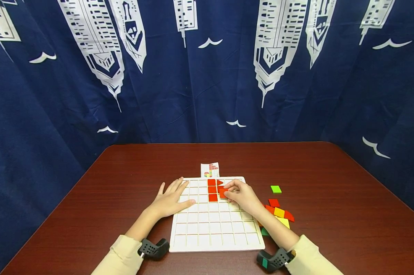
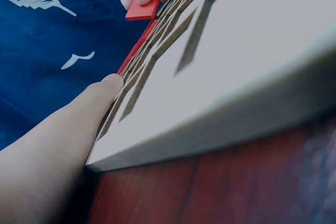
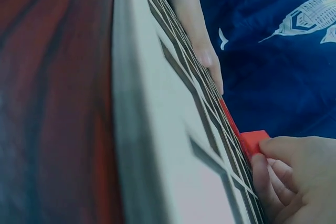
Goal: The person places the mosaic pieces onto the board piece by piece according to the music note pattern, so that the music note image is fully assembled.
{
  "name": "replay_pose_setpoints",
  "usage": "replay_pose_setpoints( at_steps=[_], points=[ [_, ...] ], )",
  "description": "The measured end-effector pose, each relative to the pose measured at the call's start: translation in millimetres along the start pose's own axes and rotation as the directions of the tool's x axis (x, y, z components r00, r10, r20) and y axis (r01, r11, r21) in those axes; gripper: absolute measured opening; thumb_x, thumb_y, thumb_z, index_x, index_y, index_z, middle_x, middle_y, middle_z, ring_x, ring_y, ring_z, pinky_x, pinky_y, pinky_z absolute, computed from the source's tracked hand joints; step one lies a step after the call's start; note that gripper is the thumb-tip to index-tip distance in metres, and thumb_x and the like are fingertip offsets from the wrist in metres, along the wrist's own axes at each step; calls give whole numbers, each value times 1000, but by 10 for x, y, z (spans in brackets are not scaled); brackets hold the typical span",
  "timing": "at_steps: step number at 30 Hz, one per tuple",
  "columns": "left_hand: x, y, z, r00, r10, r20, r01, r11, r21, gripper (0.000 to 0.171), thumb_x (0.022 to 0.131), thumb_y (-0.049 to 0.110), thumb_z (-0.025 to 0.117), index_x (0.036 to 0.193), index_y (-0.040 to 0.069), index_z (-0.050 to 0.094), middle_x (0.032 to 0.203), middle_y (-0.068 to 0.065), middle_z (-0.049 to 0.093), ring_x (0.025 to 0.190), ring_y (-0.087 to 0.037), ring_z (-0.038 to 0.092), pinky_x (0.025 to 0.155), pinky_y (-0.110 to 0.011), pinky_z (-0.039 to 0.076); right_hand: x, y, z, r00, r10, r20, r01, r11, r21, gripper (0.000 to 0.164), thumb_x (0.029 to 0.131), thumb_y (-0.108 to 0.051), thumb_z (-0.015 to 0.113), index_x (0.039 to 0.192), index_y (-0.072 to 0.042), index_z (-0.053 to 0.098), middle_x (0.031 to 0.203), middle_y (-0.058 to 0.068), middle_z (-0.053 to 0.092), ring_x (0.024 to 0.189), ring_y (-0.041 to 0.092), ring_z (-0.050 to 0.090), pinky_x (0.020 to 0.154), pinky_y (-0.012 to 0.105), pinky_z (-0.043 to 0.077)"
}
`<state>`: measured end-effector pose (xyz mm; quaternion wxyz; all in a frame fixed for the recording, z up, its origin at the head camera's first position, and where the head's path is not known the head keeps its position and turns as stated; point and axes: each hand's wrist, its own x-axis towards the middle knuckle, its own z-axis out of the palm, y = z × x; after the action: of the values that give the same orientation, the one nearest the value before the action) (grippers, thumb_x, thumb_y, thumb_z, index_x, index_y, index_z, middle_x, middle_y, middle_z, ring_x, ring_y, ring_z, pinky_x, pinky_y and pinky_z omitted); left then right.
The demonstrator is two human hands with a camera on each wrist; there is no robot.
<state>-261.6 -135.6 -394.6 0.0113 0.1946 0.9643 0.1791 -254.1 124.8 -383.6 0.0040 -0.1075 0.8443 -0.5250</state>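
Observation:
A white grid board point(image 1: 207, 229) lies on the table, with red square tiles point(image 1: 212, 190) set in a column near its top middle. Beside them are a red triangular tile point(image 1: 219, 182) and another red tile, partly covered. My right hand point(image 1: 243, 194) pinches a red square tile point(image 1: 223, 193) between thumb and fingers, just over the cells right of the column. In the left wrist view this tile point(image 2: 142, 10) is tilted above the board. My left hand point(image 1: 169, 200) rests with fingers spread on the board's upper left edge.
A small printed card point(image 1: 209, 170) with a coloured pattern lies at the board's far edge. Right of the board are a green tile point(image 1: 276, 189), a red tile point(image 1: 274, 203) and a loose pile with a yellow tile point(image 1: 279, 212), partly behind the right forearm. A blue curtain point(image 1: 207, 95) hangs behind the table.

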Motion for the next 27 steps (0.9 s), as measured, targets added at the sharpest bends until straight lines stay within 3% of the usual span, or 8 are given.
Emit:
replay_pose_setpoints(
  at_steps=[4,14,21,27],
  points=[
    [-7,11,-23,1000,-4,3,4,1000,-7,79,84,62,45,145,18,24,154,-6,14,141,-26,14,109,-57,-3,12,26,23,999,-40,-18,39,997,-74,12,82,-9,65,93,-6,61,78,4,65,64,7,55,59,18,44],
    [0,-12,-27,1000,-6,4,6,1000,12,79,84,65,42,145,20,23,154,-4,13,142,-24,13,109,-58,-3,14,43,36,995,-96,0,95,989,-116,10,81,-9,66,90,-8,63,77,2,64,68,8,54,61,17,43],
    [-1,-12,-27,1000,-7,7,7,1000,6,79,83,65,42,145,20,23,154,-4,12,142,-24,12,109,-57,-4,8,46,35,988,-155,6,152,963,-223,7,81,-12,67,87,-9,65,81,-1,59,68,7,50,60,15,41],
    [12,-27,-6,1000,-2,7,2,1000,5,80,83,66,42,145,21,22,154,-4,12,142,-24,12,109,-57,-5,-5,50,30,985,-172,10,169,952,-256,9,81,-11,67,90,-9,67,85,-1,57,70,7,48,62,15,41]
  ],
)
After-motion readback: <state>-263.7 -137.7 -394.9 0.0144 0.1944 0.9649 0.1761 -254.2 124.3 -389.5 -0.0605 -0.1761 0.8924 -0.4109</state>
